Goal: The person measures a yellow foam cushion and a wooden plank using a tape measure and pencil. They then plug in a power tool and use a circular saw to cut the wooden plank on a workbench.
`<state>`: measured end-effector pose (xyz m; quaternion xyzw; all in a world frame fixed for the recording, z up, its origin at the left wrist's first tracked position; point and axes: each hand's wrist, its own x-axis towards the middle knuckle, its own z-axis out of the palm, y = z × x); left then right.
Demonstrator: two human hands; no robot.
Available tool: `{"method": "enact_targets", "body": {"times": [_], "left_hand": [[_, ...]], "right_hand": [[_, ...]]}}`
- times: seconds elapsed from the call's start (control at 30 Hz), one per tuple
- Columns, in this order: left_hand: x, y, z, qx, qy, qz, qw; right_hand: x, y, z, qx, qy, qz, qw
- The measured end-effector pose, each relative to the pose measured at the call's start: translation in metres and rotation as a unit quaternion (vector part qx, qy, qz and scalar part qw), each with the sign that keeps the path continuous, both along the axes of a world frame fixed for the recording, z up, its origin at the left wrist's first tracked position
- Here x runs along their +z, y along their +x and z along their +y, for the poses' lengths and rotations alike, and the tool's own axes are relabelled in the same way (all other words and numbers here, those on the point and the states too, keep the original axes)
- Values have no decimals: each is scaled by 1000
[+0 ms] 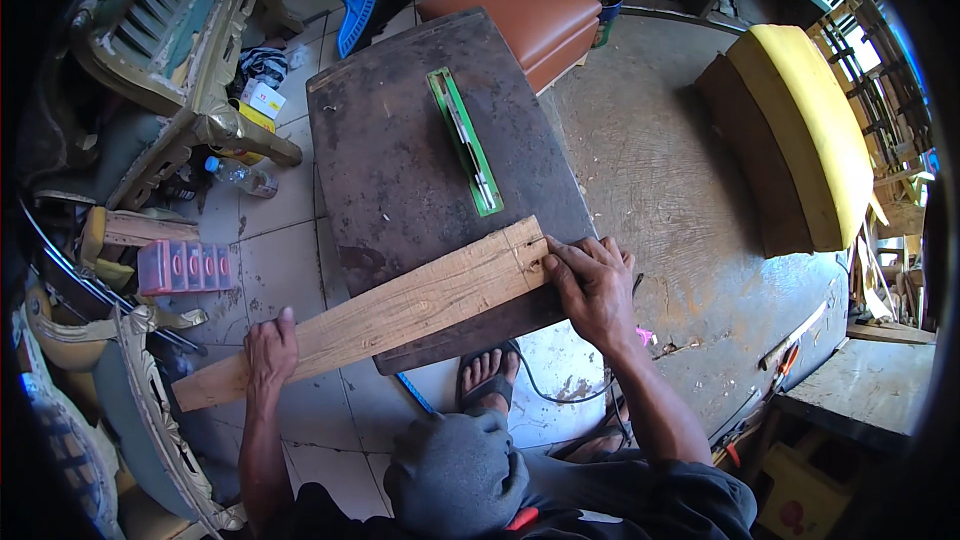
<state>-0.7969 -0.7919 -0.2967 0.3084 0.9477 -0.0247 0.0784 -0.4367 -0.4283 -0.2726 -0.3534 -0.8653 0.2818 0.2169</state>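
Left grip point(268, 352) clasps the wooden board point(410, 305) near its narrow end, thumb forward; right grip point(592, 285), forearm point(655, 395) slanting, holds the wider end

Daylight from the right brightens the floor tiles point(552, 432), while fisheye distortion curves edges toward black corners.

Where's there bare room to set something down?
On the dark tabletop, mostly bare strips flank the green tray on both sides. The brown floor between tabletop and yellow cushion is open too. Crowded: the near tabletop edge, under the wooden board and right hand, and the left floor, with bottle and plastic box.
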Motion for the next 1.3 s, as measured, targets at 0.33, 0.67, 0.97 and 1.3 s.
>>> {"method": "enact_targets", "body": {"times": [0.33,0.67,0.97,1.3], "left_hand": [[8,-16,27,-20,-80,1,997],[-24,-77,16,-273,-169,130,938],[-24,-86,26,-266,-94,106,954],[22,-49,73,1,-2,-16,1000]], "right_hand": [[2,-22,5,-40,-12,0,999],[0,-34,5,-56,-3,15,998],[-2,-39,9,-67,1,8,998],[-3,-41,12,-71,-16,1,997]]}}
